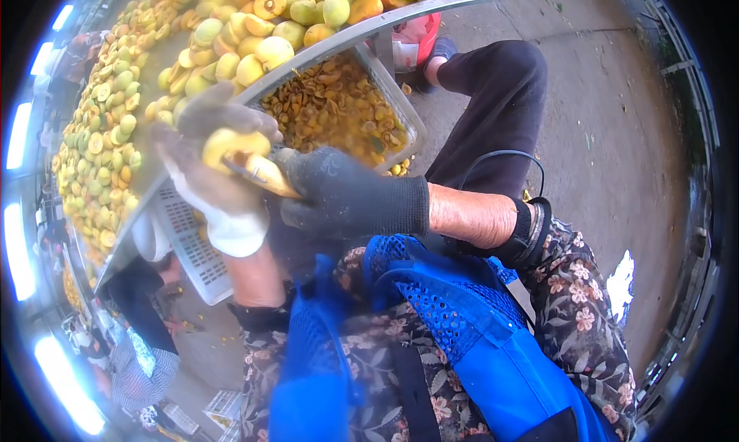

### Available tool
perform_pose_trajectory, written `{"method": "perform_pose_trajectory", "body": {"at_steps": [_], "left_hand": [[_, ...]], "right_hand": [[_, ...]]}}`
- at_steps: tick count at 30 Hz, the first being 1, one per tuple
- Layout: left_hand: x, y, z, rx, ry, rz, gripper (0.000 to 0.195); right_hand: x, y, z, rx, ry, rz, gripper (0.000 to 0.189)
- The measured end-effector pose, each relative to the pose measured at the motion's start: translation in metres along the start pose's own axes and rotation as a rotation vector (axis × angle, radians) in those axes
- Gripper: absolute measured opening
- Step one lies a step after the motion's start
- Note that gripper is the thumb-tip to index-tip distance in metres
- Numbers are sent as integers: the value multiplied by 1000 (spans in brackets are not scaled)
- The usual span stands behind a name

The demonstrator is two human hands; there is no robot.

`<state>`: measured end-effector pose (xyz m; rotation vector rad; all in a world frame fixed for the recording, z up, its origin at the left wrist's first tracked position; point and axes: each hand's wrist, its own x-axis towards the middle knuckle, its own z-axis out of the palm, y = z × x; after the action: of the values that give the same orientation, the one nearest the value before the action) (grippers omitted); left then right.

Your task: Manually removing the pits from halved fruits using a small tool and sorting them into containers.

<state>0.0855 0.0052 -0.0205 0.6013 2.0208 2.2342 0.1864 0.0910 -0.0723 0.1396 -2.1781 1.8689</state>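
My left hand, in a soiled white work glove, holds a halved yellow peach against its palm. The thumb and fingers curve around the fruit and look blurred. A black knit glove covers my right hand, which is closed on a pitting tool with a pale handle. The tool's curved metal end meets the cut face of the peach, where a brownish patch shows. Part of the handle is hidden inside my fist. Both hands are at the near edge of a metal-rimmed table heaped with halved peaches.
Under the table edge, a plastic crate holds brown and yellow fruit scraps. Another perforated crate stands below my left hand. A red container rests by my foot. Another person is at lower left. A dark cable loops near my right wrist.
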Motion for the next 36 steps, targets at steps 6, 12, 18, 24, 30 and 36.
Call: {"method": "perform_pose_trajectory", "body": {"at_steps": [6, 12, 18, 24, 30, 36], "left_hand": [[6, 3, 0, -41, -211, -160, 75], [0, -10, 5, -52, -29, -216, 70], [3, -42, -14, -340, -79, -272, 63], [10, -77, -28, -1251, -226, -538, 31], [10, -75, -20, -987, -14, -558, 33], [12, -78, -24, -619, 46, -443, 58]], "right_hand": [[-1, -3, -13, 183, -139, 150, 28], [5, 9, -12, -359, -49, -49, 22], [17, 30, -20, 196, -183, -16, 23], [24, 31, -35, -49, -378, 6, 32], [21, 7, -38, 232, -219, 274, 20], [35, 38, -24, -516, 27, -326, 35]]}}
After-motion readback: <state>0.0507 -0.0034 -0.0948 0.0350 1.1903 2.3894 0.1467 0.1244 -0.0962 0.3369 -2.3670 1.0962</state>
